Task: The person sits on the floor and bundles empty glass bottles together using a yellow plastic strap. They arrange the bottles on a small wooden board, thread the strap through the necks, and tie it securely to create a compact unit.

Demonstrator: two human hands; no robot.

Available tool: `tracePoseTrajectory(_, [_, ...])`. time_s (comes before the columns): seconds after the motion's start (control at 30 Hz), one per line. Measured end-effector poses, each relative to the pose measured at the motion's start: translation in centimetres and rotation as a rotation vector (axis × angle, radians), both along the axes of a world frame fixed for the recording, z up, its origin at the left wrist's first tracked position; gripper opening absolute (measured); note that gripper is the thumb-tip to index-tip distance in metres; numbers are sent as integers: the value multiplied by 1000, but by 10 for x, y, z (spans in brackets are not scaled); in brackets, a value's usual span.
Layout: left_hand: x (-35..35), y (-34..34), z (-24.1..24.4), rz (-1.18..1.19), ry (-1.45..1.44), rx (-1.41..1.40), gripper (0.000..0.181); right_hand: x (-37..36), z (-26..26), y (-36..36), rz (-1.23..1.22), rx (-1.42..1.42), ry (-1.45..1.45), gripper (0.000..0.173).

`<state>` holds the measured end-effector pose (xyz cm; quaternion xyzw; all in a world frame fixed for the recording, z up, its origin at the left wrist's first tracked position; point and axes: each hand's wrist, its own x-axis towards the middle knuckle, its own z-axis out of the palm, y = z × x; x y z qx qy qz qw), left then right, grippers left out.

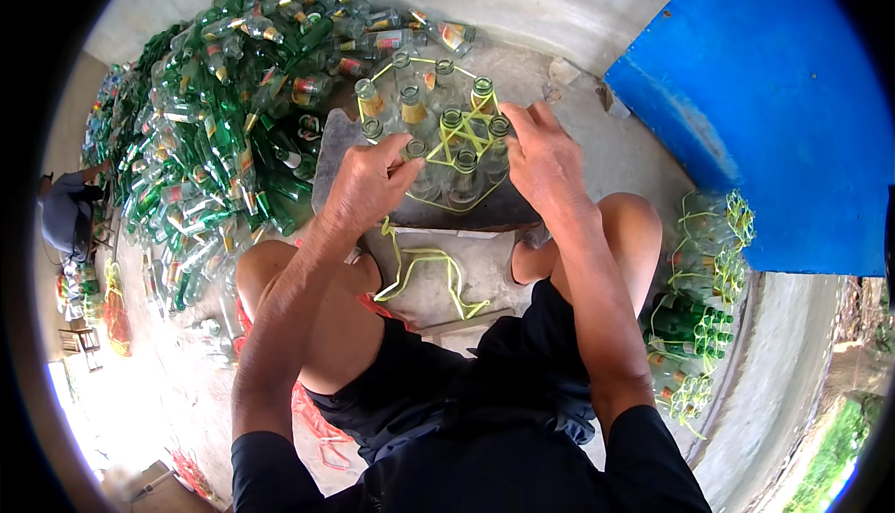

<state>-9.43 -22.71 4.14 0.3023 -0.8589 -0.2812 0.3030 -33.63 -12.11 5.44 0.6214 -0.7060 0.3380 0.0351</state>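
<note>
Several clear glass bottles stand upright in a cluster on a low dark board. Yellow-green plastic strapping crosses between the necks on the right, and a loop of it runs around the cluster. My left hand is at the near left bottle necks, its thumb and fingers bent by one rim; whether it pinches the strap is hidden. On the right side, my right hand has thumb and fingers curled beside a bottle neck at the strap; its grip cannot be made out. A loose strap length hangs and lies below the board.
A big heap of green and clear bottles lies at left. Strapped bottle bundles stand at right, below a blue panel. Red plastic strapping lies by my left leg. Another person is at the far left.
</note>
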Motion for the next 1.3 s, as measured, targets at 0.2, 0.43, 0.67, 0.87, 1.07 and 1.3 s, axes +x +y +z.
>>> tracePoseTrajectory(0.2, [0,5,7,-7,-72,-35,36,24,4,11,220,-85,-143,33])
tracePoseTrajectory(0.43, [-2,12,31,-82,-282,-317,35,35,-1,7,226,1,-121,26])
tracePoseTrajectory(0.67, [-22,-8,68,-318,-682,-549,11,36,-3,7,219,-21,-130,23])
tracePoseTrajectory(0.87, [-53,-26,88,-480,-823,-647,7,36,-4,8,227,18,-160,26])
tracePoseTrajectory(1.07, [-80,-53,92,-496,-1026,-344,13,35,-7,7,247,-34,-169,26])
tracePoseTrajectory(1.3, [-85,-80,91,-521,-1041,-46,17,36,-4,6,222,-28,-118,23])
